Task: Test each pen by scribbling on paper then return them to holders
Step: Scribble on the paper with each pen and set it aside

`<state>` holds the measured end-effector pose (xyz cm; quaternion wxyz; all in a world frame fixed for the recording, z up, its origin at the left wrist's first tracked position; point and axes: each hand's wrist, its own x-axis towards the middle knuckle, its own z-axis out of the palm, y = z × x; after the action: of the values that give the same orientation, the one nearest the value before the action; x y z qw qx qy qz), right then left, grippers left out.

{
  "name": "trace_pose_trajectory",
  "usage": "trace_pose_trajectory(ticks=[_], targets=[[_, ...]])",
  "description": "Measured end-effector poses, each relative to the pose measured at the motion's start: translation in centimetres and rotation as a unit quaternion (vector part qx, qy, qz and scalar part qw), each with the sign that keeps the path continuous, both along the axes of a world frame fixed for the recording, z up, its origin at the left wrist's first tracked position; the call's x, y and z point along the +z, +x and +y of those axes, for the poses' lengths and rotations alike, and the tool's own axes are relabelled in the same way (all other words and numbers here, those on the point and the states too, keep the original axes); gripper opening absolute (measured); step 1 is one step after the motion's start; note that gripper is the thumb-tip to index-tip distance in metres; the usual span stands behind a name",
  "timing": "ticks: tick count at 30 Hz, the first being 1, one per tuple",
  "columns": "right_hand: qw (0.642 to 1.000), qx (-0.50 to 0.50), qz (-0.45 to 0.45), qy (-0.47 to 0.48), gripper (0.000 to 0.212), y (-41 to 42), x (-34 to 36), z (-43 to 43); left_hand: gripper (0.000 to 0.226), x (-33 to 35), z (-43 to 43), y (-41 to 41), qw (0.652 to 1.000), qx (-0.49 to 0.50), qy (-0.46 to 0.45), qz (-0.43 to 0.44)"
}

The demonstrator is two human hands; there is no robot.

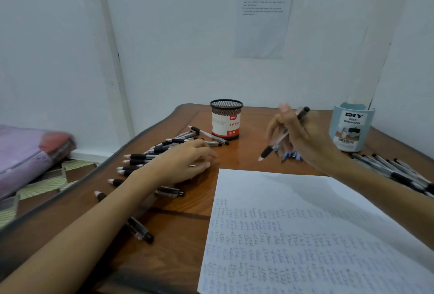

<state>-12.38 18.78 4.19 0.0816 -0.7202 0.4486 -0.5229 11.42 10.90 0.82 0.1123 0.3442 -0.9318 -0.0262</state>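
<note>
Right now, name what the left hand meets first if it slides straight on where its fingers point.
Probably the left hand meets the pen in the right hand, past bare table; depth unclear.

On my brown wooden bench (183,223): scribbled white paper sheet (305,235) at five o'clock, black mesh holder (226,120) at twelve, pale-blue organiser cup (351,127) at two, black-and-clear pens (145,156) at nine.

White walls (187,35), printed sheet (263,16) taped up; wooden table (183,218); patterned floor (47,183).
</note>
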Motion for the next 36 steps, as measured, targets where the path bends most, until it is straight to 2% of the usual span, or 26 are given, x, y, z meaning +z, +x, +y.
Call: trace_pose_trajectory(ticks=[2, 4, 6, 7, 11, 17, 22, 26, 36], targets=[[0.984, 0.039, -0.078, 0.156, 0.054, 0.0, 0.3, 0.2, 0.031, 0.0, -0.1, 0.0, 1.0, 0.001, -0.001, -0.002], [0.944, 0.083, -0.13, 0.293, 0.038, 0.4, -0.1, 0.3, 0.031, -0.1, -0.2, 0.1, 1.0, 0.002, -0.003, -0.003], [0.92, 0.111, -0.16, 0.341, 0.024, 1.2, -1.1, 0.6, 0.031, -0.1, -0.2, 0.1, 1.0, -0.001, -0.003, -0.008], [0.915, 0.112, -0.179, 0.345, 0.018, 1.8, -1.6, 0.8, 0.031, -0.2, -0.3, 0.1, 1.0, -0.002, -0.004, -0.011], [0.894, 0.127, -0.232, 0.362, 0.017, 3.3, -3.4, 1.2, 0.031, -0.2, -0.4, 0.0, 1.0, -0.002, -0.006, -0.022], [0.905, 0.195, -0.158, 0.343, 0.017, 4.6, -4.4, 1.8, 0.031, -0.3, -0.5, -0.1, 0.999, -0.005, -0.012, -0.03], [0.924, 0.178, -0.147, 0.306, 0.024, 5.1, -4.8, 2.1, 0.03, -0.4, -0.6, -0.1, 1.0, -0.006, -0.011, -0.028], [0.946, 0.14, -0.094, 0.278, 0.036, 5.2, -5.1, 2.0, 0.031, -0.4, -0.5, -0.2, 0.999, -0.003, -0.009, -0.035], [0.939, 0.142, -0.079, 0.304, 0.036, 5.0, -5.1, 1.8, 0.032, -0.3, -0.4, -0.3, 0.999, -0.003, -0.008, -0.035]])
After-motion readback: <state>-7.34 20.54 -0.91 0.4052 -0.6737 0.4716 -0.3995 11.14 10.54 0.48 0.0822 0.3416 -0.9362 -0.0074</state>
